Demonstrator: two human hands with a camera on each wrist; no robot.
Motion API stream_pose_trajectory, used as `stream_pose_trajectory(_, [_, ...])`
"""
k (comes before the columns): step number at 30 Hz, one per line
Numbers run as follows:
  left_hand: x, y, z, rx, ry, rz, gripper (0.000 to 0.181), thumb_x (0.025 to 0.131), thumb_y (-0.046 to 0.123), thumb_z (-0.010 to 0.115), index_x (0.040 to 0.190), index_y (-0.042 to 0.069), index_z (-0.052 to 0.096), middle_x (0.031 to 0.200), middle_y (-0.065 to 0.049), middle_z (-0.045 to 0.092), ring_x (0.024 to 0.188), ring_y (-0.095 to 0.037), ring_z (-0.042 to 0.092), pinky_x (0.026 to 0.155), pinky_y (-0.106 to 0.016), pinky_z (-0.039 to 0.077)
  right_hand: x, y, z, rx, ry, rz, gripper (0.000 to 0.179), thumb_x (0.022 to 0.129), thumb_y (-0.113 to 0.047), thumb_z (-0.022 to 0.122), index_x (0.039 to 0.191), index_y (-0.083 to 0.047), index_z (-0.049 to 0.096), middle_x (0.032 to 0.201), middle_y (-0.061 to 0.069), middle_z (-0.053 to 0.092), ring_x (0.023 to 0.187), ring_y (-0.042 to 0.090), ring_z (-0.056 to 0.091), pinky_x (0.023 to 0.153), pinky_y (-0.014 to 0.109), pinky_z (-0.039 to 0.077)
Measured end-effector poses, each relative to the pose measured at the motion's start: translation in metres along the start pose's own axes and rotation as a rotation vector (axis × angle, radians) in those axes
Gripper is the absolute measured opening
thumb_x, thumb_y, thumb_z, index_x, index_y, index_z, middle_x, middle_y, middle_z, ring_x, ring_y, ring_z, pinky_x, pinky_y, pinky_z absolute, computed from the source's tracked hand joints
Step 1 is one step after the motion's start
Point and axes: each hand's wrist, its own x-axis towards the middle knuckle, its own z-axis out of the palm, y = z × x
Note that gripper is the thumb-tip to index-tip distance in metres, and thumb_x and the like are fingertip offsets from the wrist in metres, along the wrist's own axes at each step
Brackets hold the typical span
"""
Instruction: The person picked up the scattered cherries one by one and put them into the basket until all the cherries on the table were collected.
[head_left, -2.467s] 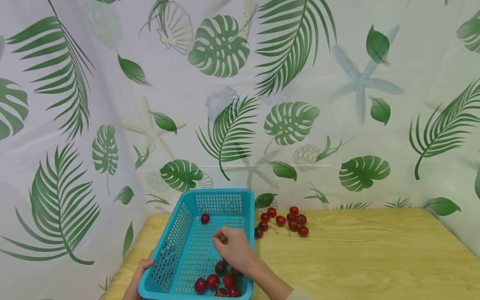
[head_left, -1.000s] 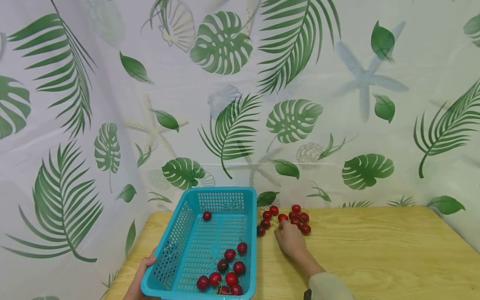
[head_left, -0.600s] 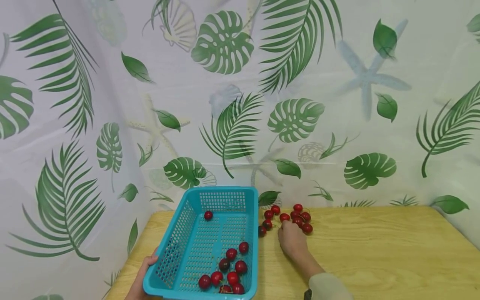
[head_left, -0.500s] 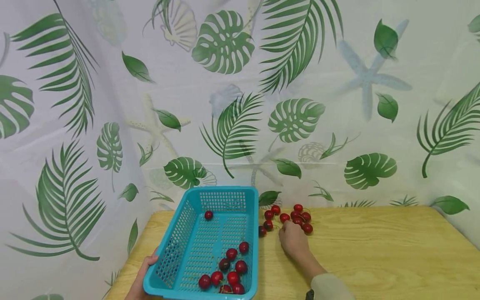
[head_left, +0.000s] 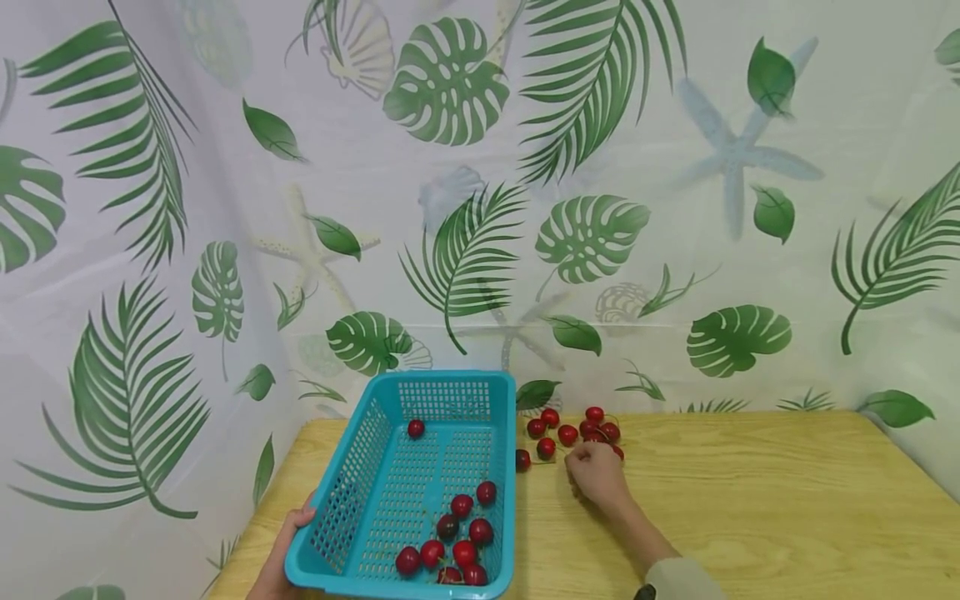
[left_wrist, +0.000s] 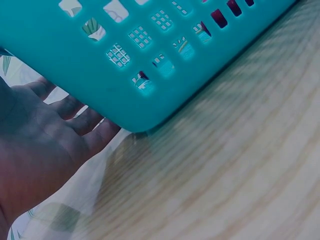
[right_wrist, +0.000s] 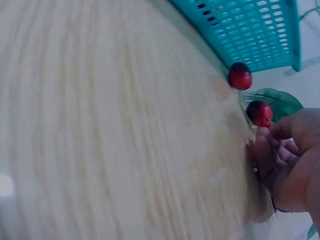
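In the head view my left hand [head_left: 283, 546] holds the left side of a blue plastic basket [head_left: 509, 475] at its rim. The left wrist view shows those fingers [left_wrist: 92, 122] against the basket's outer wall; the thumb is hidden there. Several red cherries [head_left: 481, 531] lie at the basket's near end, and a single cherry [head_left: 416, 428] at its far end. Right of the basket, my right hand [head_left: 600, 479] pinches the thin stem of a cherry [head_left: 546, 448], thumb and forefinger together. That cherry [right_wrist: 260, 113] is beside the fingertips in the right wrist view.
Several more cherries [head_left: 567, 434] lie along the far edge of the wooden table [head_left: 750, 500], some partly behind the right hand. One dark cherry [head_left: 522, 460] sits close against the basket's right side. A leaf-patterned sheet [head_left: 660, 275] hangs behind the table.
My right hand left the basket's inside for the cherries on the table. Just now it has drawn back slightly, and the cherry by its fingers has shifted right. The left hand stays on the basket.
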Motion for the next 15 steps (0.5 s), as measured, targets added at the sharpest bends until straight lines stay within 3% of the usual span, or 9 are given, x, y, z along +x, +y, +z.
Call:
stream_pose_trajectory(3, [0.000, 0.000, 0.000, -0.011, -0.008, -0.007, 0.078, 0.101, 0.052, 0.018, 0.156, 0.009, -0.016, 0.161, -0.030, -0.007, 0.144, -0.048, 0.009, 0.110, -0.052, 0.027, -0.003, -0.003, -0.003, 0.118, -0.018, 0.053, 0.016, 0.095, -0.004, 0.057, 0.091, 0.010, 0.064, 0.061, 0.009, 0.060, 0.047, 0.014, 0.053, 0.045, 0.027, 0.046])
stream_pose_trajectory(7, [0.000, 0.000, -0.001, -0.017, -0.018, -0.016, 0.079, 0.101, 0.054, 0.019, 0.156, 0.010, -0.017, 0.161, -0.030, -0.006, 0.143, -0.047, 0.012, 0.109, -0.050, 0.030, -0.008, -0.014, -0.010, 0.184, -0.001, 0.060, 0.023, 0.097, -0.008, 0.058, 0.102, 0.014, 0.063, 0.070, 0.012, 0.065, 0.053, 0.014, 0.057, 0.050, 0.026, 0.050])
stream_pose_trajectory(15, [-0.002, 0.000, -0.001, -0.031, -0.042, -0.012, 0.077, 0.101, 0.053, 0.018, 0.157, 0.013, -0.017, 0.161, -0.028, -0.006, 0.142, -0.044, 0.015, 0.106, -0.046, 0.033, -0.024, -0.048, -0.020, 0.346, -0.002, 0.071, 0.026, 0.098, -0.016, 0.062, 0.106, 0.009, 0.064, 0.073, 0.009, 0.066, 0.056, 0.014, 0.058, 0.053, 0.026, 0.053])
